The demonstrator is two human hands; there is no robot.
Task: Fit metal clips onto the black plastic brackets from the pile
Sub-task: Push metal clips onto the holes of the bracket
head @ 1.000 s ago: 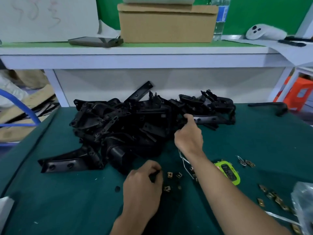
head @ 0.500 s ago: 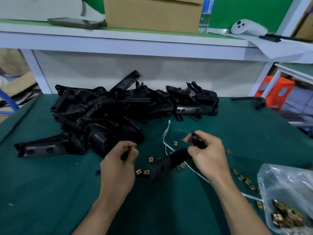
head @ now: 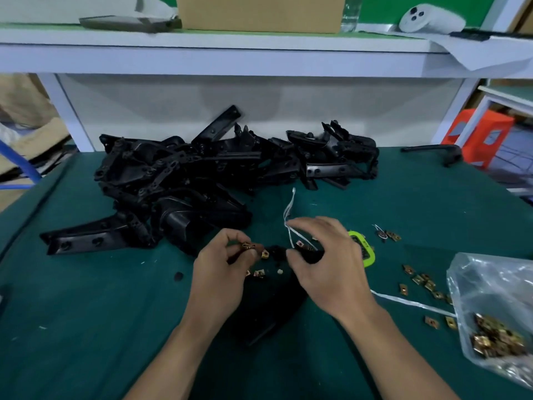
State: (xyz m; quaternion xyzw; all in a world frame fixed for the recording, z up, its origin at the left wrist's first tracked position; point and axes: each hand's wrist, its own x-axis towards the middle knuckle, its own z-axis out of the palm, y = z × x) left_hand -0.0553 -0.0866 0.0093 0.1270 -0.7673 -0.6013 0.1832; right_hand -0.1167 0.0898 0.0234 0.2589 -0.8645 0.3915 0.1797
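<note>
Your L hand (head: 219, 272) pinches a clip (head: 248, 245) btwn thumb and fingers (head: 227, 234); R hand (head: 326, 267) curls tight round a bracket (head: 268, 310), pile (head: 178, 180) beyond on the worktop (head: 86, 313).

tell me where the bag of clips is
Head view: the plastic bag of clips lies at the right edge of the table, just right of the right hand.

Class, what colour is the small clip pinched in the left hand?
The clip is brassy gold; head view.
</note>
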